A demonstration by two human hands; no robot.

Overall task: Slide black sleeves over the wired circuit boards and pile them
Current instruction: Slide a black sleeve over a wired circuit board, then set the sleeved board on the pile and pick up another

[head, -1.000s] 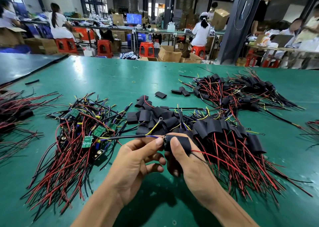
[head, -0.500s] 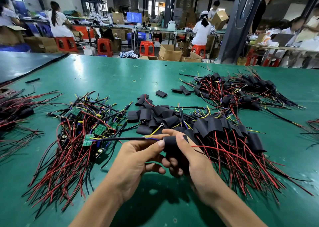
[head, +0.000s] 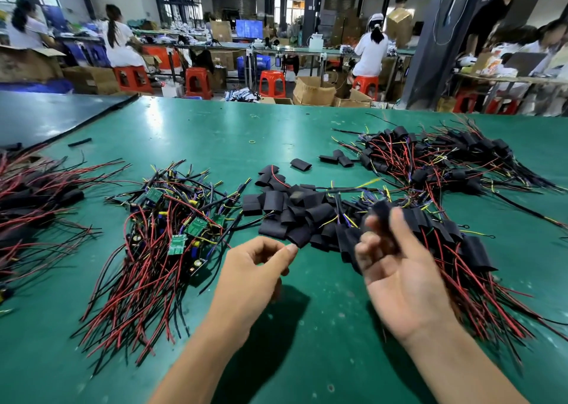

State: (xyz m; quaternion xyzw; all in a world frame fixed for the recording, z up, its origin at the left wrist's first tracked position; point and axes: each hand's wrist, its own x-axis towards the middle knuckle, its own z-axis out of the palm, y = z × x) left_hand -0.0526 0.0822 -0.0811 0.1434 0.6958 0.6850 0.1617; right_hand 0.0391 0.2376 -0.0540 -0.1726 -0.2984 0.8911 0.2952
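A pile of bare green circuit boards with red and black wires (head: 184,234) lies left of centre on the green table (head: 307,326). Loose black sleeves (head: 292,216) are heaped in the middle. To their right lies a pile of sleeved boards (head: 461,250). My left hand (head: 255,268) hovers near the loose sleeves, its fingers loosely curled and holding nothing. My right hand (head: 396,265), blurred and palm up, is over the edge of the sleeved pile. Its thumb and fingertips seem to pinch a sleeved board (head: 382,211).
A second pile of sleeved boards (head: 430,163) lies at the back right, and another wired bundle (head: 30,203) at the far left. Single sleeves (head: 301,164) lie scattered behind the heap. Beyond the table's far edge, people sit at benches among red stools and cardboard boxes.
My hands have parted. The left hand let go of the wires and drew back. The right hand carried the sleeved board up and right, over the sleeved pile.
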